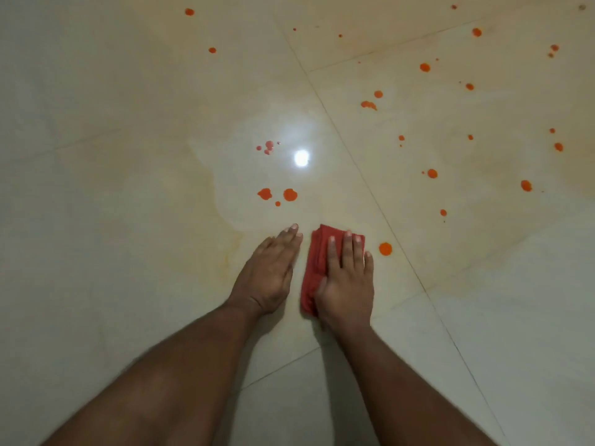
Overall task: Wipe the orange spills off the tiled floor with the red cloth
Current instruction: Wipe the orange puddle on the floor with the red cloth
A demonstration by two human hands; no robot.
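Note:
A folded red cloth [317, 262] lies flat on the glossy cream tiled floor [128, 156]. My right hand [346, 281] presses down on it with straight fingers. My left hand [269, 273] rests flat on the bare tile just left of the cloth. An orange drop [385, 249] sits just right of the cloth. Two larger orange drops [277, 194] lie a short way ahead of my hands. Several more orange drops [431, 173] are scattered over the tiles to the right and far ahead.
A bright lamp reflection [301, 158] glares on the floor ahead, inside a pale smeared patch. Grout lines [363, 175] run diagonally across the floor. A yellowish smear edge [225, 252] runs left of my left hand.

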